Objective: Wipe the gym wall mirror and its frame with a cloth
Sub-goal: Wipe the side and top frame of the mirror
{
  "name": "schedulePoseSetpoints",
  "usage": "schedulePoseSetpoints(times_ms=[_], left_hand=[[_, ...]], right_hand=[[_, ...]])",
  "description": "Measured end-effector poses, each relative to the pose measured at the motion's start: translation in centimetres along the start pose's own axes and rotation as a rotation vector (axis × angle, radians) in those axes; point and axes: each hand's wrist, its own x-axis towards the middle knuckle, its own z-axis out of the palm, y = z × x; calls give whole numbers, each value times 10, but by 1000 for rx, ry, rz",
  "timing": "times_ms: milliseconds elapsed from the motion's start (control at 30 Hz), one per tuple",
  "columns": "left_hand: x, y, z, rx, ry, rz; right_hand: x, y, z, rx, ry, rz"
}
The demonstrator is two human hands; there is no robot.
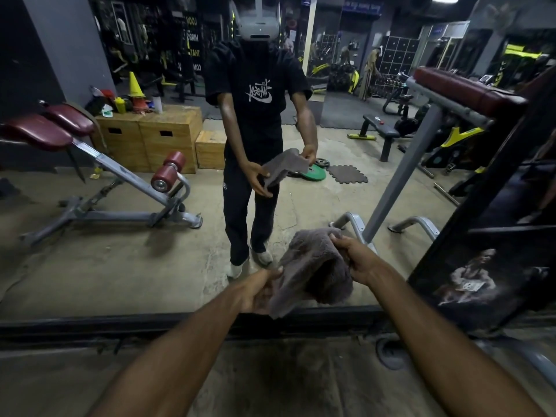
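- Mirror (99,266): fills most of the view. Its refl. at far L shows a red-padded bench (90,164) & wooden boxes (156,133). Nothing is on the glass right now.
- Frame (120,325): dark btm rail runs across just above the floor (270,383), below both hands.
- Left hand (255,291): fingers curled round the cloth's lower edge, thumb on top, prob. to anchor that end.
- Cloth (313,272): grey, fluffy, bunched btwn the two hands. It's held in the air before the mirror's lower part, seemingly clear of glass & frame. Likely being gathered into a pad for wiping.
- Right hand (355,257): fingers pinch the upper corner. It sits higher than the L, so the cloth drapes down.
- Machine post (400,173): grey, w/ a red pad on top, at far R. Can't tell if it's real or refl.
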Motion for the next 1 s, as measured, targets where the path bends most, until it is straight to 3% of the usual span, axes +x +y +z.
schedulePoseSetpoints(times_ms=[133,300,433,533,600,733,800,900,1000], left_hand=[[-4,-2,3,-29,-49,73],[-4,16,-8,-196,191,199],[-18,21,-10,-330,65,215],[-22,11,-17,-185,13,191],[-21,7,-21,12,137,190],[-18,15,-35,76,470,324],[-17,17,-42,69,537,412],[-23,19,-47,-73,476,464],[-29,21,-53,-59,361,506]], right_hand=[[2,7,-13,-7,81,24],[10,21,-24,-241,240,-17],[13,31,-15,-351,280,3],[15,30,-8,-130,320,85],[15,27,-8,-48,294,109],[10,24,-11,-307,232,127],[11,27,-11,-545,281,67],[12,32,-10,-801,378,-37],[14,37,-11,-763,367,-119]])
